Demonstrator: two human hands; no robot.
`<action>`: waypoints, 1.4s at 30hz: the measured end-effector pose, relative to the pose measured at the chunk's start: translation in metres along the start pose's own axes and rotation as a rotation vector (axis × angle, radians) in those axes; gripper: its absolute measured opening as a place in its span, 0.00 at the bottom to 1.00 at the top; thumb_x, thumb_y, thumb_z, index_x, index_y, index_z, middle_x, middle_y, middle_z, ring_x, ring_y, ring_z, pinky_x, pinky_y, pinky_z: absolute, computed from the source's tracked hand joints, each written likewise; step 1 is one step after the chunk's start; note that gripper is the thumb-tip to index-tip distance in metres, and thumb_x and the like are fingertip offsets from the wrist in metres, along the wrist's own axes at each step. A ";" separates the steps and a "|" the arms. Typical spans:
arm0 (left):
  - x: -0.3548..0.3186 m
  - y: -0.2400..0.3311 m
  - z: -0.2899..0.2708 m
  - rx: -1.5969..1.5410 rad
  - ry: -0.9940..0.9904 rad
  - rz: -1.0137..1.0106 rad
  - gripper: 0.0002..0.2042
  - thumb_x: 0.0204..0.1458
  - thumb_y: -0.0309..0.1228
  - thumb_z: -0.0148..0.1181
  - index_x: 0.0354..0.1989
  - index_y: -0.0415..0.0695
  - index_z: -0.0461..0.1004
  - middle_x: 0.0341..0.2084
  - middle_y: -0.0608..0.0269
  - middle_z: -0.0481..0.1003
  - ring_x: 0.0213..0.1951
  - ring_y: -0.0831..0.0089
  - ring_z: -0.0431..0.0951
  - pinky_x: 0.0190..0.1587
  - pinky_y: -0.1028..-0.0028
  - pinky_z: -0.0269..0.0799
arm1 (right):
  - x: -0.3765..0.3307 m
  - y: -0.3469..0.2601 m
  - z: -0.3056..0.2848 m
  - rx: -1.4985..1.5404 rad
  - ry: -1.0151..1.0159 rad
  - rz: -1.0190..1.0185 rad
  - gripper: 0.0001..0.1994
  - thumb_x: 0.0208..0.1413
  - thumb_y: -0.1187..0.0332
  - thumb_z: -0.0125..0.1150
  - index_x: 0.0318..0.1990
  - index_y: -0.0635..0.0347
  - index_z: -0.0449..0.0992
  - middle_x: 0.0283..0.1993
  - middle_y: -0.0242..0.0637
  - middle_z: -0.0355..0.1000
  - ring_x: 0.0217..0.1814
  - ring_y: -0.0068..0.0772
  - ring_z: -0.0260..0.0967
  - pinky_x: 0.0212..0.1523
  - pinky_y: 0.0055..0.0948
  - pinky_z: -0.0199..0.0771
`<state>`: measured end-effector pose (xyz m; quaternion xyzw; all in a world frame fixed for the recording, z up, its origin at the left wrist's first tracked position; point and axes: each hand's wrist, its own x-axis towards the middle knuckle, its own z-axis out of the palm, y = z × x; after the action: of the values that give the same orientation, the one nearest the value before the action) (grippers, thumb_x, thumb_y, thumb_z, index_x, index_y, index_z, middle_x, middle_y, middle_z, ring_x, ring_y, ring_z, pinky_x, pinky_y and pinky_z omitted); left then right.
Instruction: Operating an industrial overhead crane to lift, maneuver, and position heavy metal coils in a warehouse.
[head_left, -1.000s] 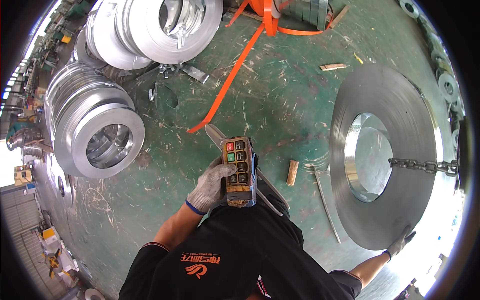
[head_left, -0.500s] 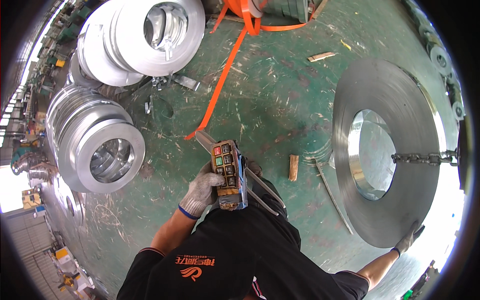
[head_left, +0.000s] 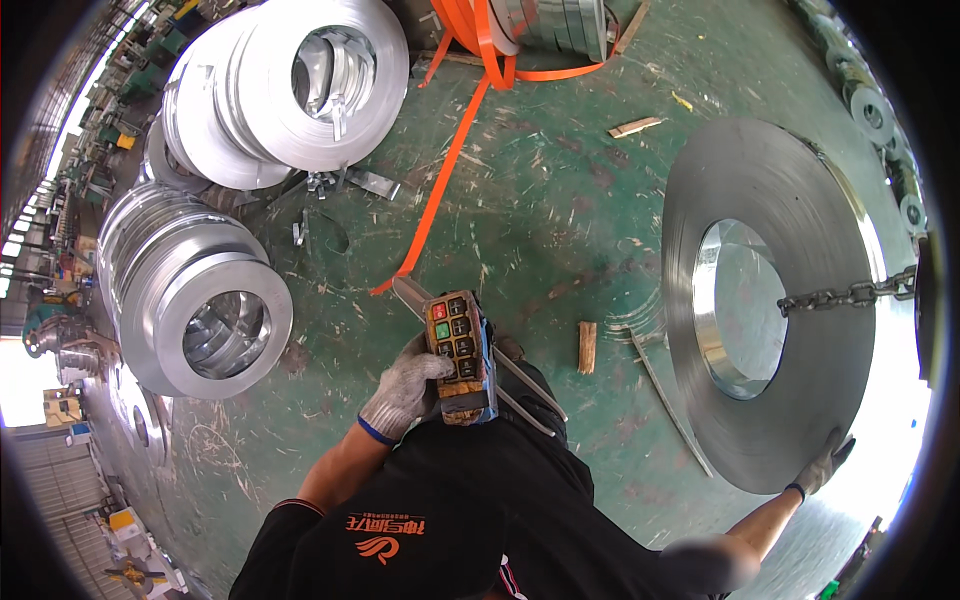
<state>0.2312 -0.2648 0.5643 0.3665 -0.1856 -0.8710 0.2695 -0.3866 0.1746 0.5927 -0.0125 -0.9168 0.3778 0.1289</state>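
Left hand (head_left: 402, 388) clasped a remote (head_left: 458, 345).
Right hand (head_left: 820, 471), spread, touched a steel coil (head_left: 825, 360) right of the remote.

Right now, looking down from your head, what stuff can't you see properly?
All in the head view:
Grey-gloved left hand: partly hidden by the boxy yellow-and-black button remote.
Dark metal-link chain: one end hidden behind the big, ring-shaped grey steel coil.
Flat bright-orange strap: cut off by the top edge.
Black right sleeve: blurred.
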 end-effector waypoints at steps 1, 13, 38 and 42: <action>0.001 -0.002 -0.003 -0.015 -0.009 -0.011 0.40 0.40 0.22 0.63 0.68 0.36 0.61 0.52 0.50 0.77 0.48 0.55 0.83 0.54 0.54 0.81 | -0.002 -0.008 -0.007 -0.025 0.022 -0.005 0.46 0.60 0.41 0.64 0.77 0.57 0.54 0.78 0.43 0.58 0.74 0.42 0.61 0.72 0.36 0.58; -0.030 -0.020 -0.006 0.127 0.007 0.033 0.43 0.41 0.22 0.62 0.72 0.36 0.55 0.59 0.48 0.73 0.56 0.53 0.79 0.63 0.53 0.75 | 0.018 0.033 0.011 0.176 0.014 -0.132 0.40 0.63 0.51 0.67 0.76 0.58 0.56 0.66 0.43 0.71 0.65 0.34 0.68 0.68 0.31 0.61; -0.103 -0.072 -0.083 -0.101 0.102 0.293 0.45 0.38 0.22 0.65 0.71 0.34 0.57 0.61 0.48 0.72 0.58 0.53 0.77 0.63 0.53 0.74 | -0.029 -0.040 0.114 0.127 -0.173 -0.270 0.48 0.57 0.58 0.72 0.77 0.65 0.47 0.80 0.48 0.50 0.82 0.40 0.47 0.79 0.34 0.46; -0.113 -0.088 -0.092 -0.092 0.109 0.331 0.43 0.37 0.23 0.64 0.70 0.34 0.59 0.59 0.50 0.74 0.57 0.54 0.78 0.64 0.54 0.74 | -0.043 -0.055 0.124 0.039 -0.137 -0.321 0.49 0.55 0.57 0.73 0.77 0.63 0.49 0.78 0.50 0.54 0.79 0.42 0.52 0.77 0.35 0.51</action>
<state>0.3360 -0.1391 0.5187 0.3649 -0.1882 -0.8012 0.4354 -0.3714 0.0447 0.5362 0.1624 -0.9062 0.3699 0.1248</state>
